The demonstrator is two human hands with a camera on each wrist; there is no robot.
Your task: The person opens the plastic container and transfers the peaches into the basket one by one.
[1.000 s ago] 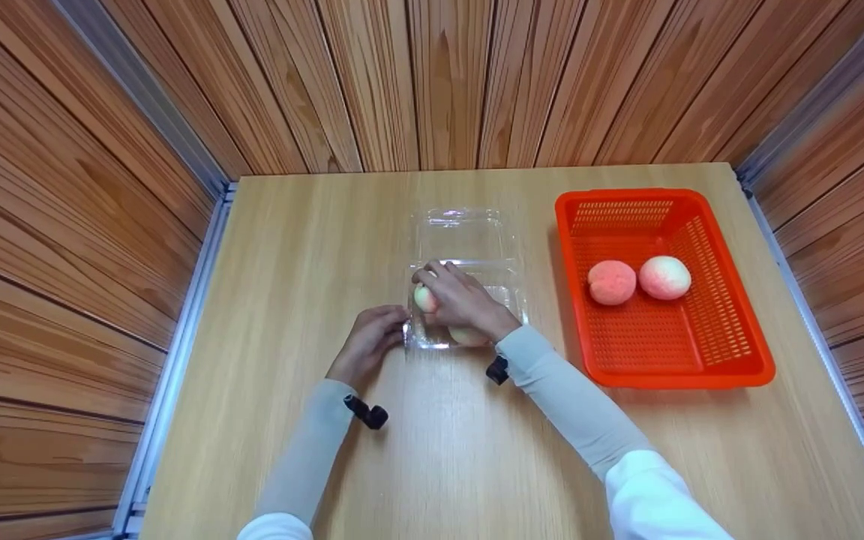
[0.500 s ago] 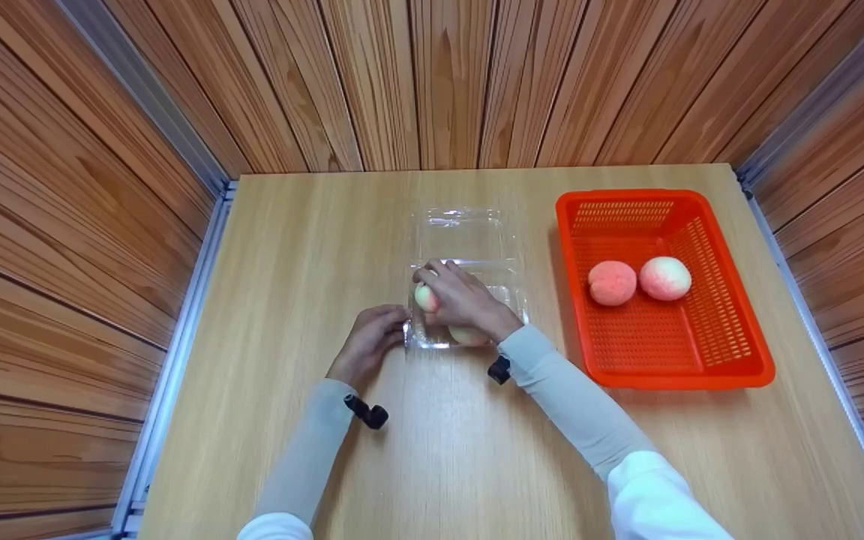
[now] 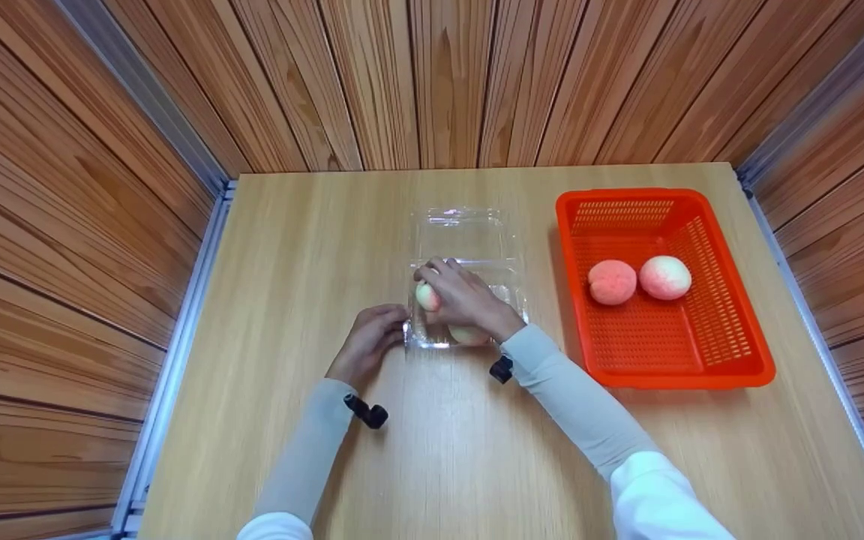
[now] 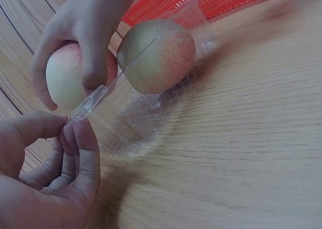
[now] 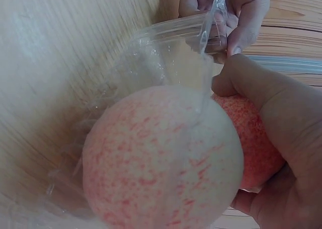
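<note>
A clear plastic clamshell box [image 3: 432, 345] lies on the table with its lid [image 3: 465, 232] folded back toward the wall. My left hand [image 3: 373, 334] pinches the box's left rim between thumb and fingers, plain in the left wrist view. Curled round a pink and pale peach [image 4: 65, 83], my right hand [image 3: 466, 300] holds it at the left part of the box. Beside it in the box sits a second peach [image 4: 156, 57], pale with red speckles, mostly covered by the right hand in the head view and large in the right wrist view.
An orange-red basket [image 3: 676, 375] stands on the right of the table [image 3: 312, 247]. Inside it lie a coral peach [image 3: 612, 283] and a pale pink peach [image 3: 665, 277], side by side. Wood-panelled walls [image 3: 447, 82] enclose the back and both sides.
Almost nothing differs: both hands keep their places at the box, and the right hand with its peach has shifted only very slightly to the right.
</note>
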